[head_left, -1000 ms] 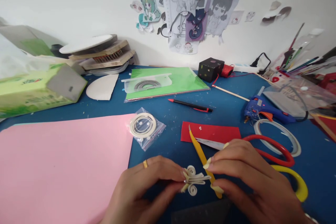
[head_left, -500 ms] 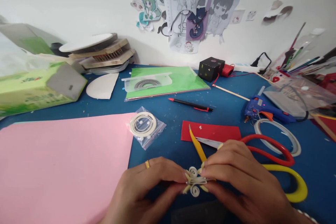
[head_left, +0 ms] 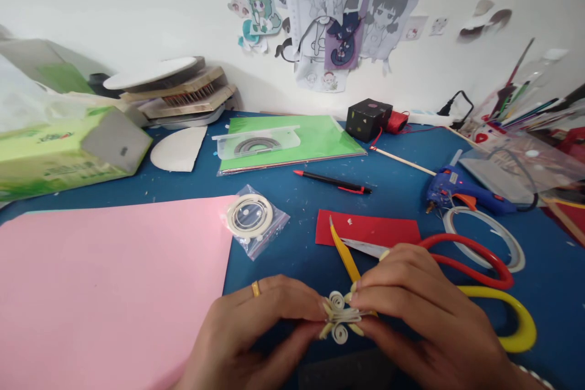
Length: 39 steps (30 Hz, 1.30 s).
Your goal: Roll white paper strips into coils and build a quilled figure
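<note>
Between my two hands is a small white coiled paper piece [head_left: 339, 315], with a round spiral at its top and another at its bottom and folded strips across the middle. My left hand [head_left: 269, 323] pinches its left side between thumb and fingertips. From the right, my right hand [head_left: 420, 311] pinches the other side in the same way. Just behind the fingers lie yellow tweezers [head_left: 343, 253] and scissors [head_left: 475, 256] with red and yellow handles, partly covered by my right hand. A red paper strip [head_left: 370, 228] is under their tips.
Pink paper [head_left: 114, 286] covers the left of the blue table. Beyond my hands are a bagged white strip roll [head_left: 250, 217], a black pen [head_left: 333, 182] and green sheets [head_left: 315, 128]. A blue glue gun [head_left: 466, 192] and a tape ring [head_left: 516, 247] sit at right.
Almost nothing differs. The folded strips in the middle of the paper piece have shifted slightly between my fingers; both hands keep their pinch.
</note>
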Each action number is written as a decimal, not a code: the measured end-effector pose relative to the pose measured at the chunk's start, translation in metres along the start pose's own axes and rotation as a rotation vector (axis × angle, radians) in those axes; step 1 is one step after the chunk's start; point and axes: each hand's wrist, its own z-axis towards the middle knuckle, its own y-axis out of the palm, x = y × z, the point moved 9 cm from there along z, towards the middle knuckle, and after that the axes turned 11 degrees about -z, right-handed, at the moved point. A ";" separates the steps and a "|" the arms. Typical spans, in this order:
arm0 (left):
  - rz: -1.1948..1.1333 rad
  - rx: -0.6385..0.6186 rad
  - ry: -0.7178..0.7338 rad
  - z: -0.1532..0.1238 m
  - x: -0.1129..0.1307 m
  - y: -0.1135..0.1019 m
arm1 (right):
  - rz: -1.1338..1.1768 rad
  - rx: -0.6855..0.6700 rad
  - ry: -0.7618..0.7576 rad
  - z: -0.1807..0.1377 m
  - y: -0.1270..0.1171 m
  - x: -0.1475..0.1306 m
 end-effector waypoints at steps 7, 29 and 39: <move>0.025 -0.064 -0.012 0.001 0.000 0.003 | 0.024 0.004 0.013 -0.001 0.000 0.001; -0.045 -0.044 -0.087 0.004 -0.006 0.003 | -0.012 0.011 0.010 0.001 -0.002 0.001; -0.184 -0.039 -0.248 0.000 -0.028 0.010 | 0.015 0.111 0.070 -0.008 0.000 -0.001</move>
